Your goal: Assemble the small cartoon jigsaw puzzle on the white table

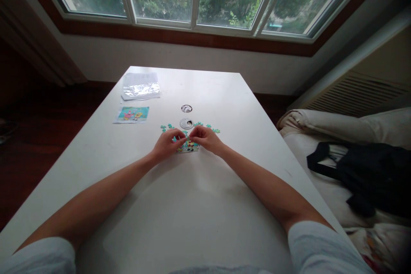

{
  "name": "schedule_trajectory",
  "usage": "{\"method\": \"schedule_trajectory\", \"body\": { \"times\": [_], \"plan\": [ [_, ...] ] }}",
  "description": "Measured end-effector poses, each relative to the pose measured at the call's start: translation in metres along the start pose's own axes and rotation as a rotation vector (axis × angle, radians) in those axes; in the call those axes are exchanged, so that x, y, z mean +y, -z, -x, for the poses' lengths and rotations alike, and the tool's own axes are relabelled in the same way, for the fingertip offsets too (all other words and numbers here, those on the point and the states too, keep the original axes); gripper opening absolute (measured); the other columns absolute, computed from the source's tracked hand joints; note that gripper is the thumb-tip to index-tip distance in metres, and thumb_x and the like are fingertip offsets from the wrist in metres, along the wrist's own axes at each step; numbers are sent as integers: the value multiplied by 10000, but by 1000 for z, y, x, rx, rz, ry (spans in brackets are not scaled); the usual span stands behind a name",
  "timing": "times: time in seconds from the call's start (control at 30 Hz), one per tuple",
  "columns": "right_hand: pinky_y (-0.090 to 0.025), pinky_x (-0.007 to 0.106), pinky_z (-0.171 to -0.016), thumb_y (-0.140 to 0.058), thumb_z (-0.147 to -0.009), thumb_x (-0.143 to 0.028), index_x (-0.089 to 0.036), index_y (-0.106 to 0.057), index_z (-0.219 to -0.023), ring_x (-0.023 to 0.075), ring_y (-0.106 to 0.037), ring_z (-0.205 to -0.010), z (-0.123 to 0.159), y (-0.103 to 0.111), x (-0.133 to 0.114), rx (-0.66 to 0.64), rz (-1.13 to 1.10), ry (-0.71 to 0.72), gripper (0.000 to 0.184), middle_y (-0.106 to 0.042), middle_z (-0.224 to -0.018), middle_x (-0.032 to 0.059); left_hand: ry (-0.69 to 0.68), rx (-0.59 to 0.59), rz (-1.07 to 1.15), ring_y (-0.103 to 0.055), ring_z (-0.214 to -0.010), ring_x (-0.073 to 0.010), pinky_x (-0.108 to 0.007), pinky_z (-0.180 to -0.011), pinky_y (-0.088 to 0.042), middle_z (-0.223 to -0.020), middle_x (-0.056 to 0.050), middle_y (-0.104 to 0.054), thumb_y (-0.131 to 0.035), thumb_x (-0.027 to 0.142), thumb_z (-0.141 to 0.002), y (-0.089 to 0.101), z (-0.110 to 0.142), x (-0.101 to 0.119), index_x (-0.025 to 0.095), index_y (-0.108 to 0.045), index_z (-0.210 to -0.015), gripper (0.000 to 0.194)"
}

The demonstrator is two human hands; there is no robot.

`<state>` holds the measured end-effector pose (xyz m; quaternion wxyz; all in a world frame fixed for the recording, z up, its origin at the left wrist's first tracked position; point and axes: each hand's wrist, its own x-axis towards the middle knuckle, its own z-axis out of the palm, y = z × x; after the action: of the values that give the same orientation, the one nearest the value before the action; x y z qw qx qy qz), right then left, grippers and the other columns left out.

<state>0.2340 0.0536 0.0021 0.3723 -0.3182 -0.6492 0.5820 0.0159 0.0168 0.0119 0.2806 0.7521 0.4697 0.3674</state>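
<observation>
head view: we've got both hands over a small jigsaw near the middle of the white table (224, 205). left hand (167, 144) & right hand (207, 138) meet fingertip to fingertip above the part-built puzzle (189, 147), which lies flat on the table just under them. fingers of both look pinched together, prob on a small piece btw them, but the piece itself is too small & hidden to make out, so we can't tell for sure what each one grips. loose teal pieces (212, 129) are scattered just beyond the hands, some left, some right, beside a round disc (186, 123); a second round thing (186, 108) sits a bit further back. the picture card (132, 114) & a clear plastic bag (141, 89) lie well off to the left rear. a black bag (362, 175) rests on bedding to the right, off the table.

risks as we judge them: pressing w/ both hands could shift or buckle the joined section, since nothing anchors it; a wrist sweep could knock loose pieces toward the disc.
</observation>
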Motion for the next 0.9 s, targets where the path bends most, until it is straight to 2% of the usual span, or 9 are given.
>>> {"method": "schedule_trajectory", "body": {
  "times": [0.23,0.5,0.9],
  "plan": [
    [-523,265,-692,-850,-744,-429,-162,-667,-870,134,-638,-722,-1,1,2,-47,-38,-10,347,-681,-781,6,71,7,69,-600,-754,-144,-252,-684,-433,-819,-14,-709,-666,405,-903,-2,-1,-6,177,-707,-866,234],
    [-536,271,-698,-870,-727,-443,-180,-625,-902,132,-644,-713,-1,-2,5,-62,-98,-15,400,-663,-779,-8,82,-10,121,-552,-685,-131,-232,-616,-420,-782,-21,-692,-655,441,-896,-4,-1,-5,165,-701,-852,283],
    [-514,265,-699,-841,-751,-501,-185,-633,-917,127,-603,-729,-1,0,8,-42,-9,15,414,-644,-808,-5,86,-23,130,-569,-688,-134,-231,-611,-427,-785,-24,-701,-671,477,-891,-3,-1,-7,165,-703,-853,316]
  ]
}}
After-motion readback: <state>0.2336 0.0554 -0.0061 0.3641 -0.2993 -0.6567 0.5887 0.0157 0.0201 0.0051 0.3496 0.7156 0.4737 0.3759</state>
